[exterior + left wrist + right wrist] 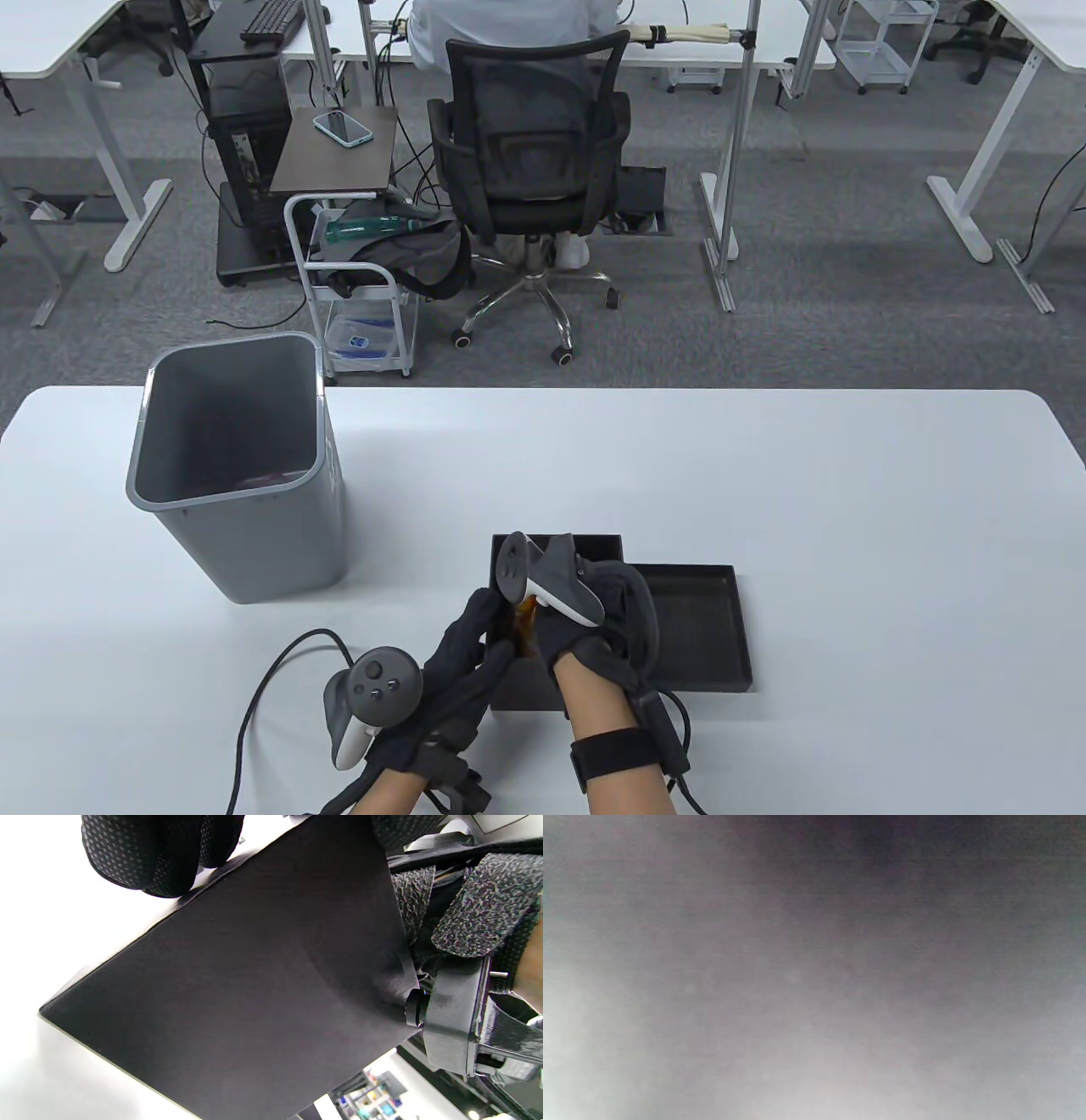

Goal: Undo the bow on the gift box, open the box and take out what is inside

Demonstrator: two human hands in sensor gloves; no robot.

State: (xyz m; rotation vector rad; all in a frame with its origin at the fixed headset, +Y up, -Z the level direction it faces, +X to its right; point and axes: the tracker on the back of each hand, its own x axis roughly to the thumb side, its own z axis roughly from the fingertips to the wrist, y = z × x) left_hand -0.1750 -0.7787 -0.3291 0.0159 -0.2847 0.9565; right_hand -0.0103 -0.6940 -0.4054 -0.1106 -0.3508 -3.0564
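The black gift box stands open near the table's front edge. Its lid lies upturned against the box's right side. My left hand grips the box's left wall, and in the left wrist view its fingertips sit on the top edge of the dark box side. My right hand reaches down into the box, its fingers hidden under the tracker. An amber item stands upright against that hand's thumb side, held by it. The right wrist view is a grey blur.
A grey bin stands on the table at the left, with something reddish at its bottom. A black cable loops left of my left hand. Beyond the table, a person sits on an office chair.
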